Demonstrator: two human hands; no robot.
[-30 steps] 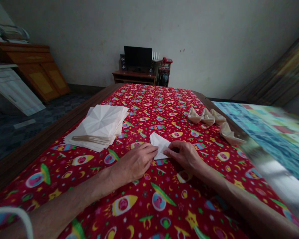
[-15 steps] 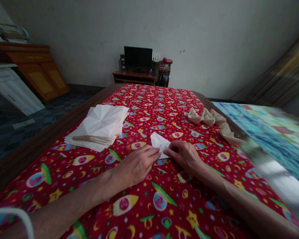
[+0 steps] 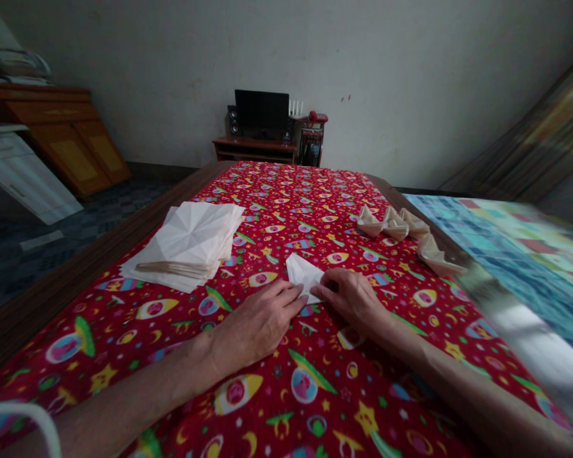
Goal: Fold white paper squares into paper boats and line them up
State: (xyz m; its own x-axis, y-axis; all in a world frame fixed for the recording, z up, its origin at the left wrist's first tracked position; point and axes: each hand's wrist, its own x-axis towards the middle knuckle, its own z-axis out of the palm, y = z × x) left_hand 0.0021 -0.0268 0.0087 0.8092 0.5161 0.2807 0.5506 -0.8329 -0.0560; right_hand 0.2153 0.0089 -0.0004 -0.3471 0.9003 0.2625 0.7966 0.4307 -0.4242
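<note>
A small folded sheet of white paper [image 3: 300, 268] lies on the red patterned tablecloth, pointed at its upper left. My left hand [image 3: 262, 318] holds its lower left side down with the fingertips, the fingers close together; its thumb is hidden. From the right, my right hand [image 3: 353, 292] pinches the paper's right edge between thumb and bent fingers. The two hands' fingertips nearly meet over the lower part of the paper, covering some of its folds.
A stack of creased white paper sheets [image 3: 193, 232] lies to the left. Several folded paper pieces with raised points [image 3: 395, 224] stand near the right table edge. A white curved cord or tube [image 3: 38, 413] crosses the lower left corner. A monitor [image 3: 262, 109] stands beyond the table.
My left fingers have slid slightly right across the paper, closer to my right fingertips. My right hand keeps its pinch. The whole view has shifted a little.
</note>
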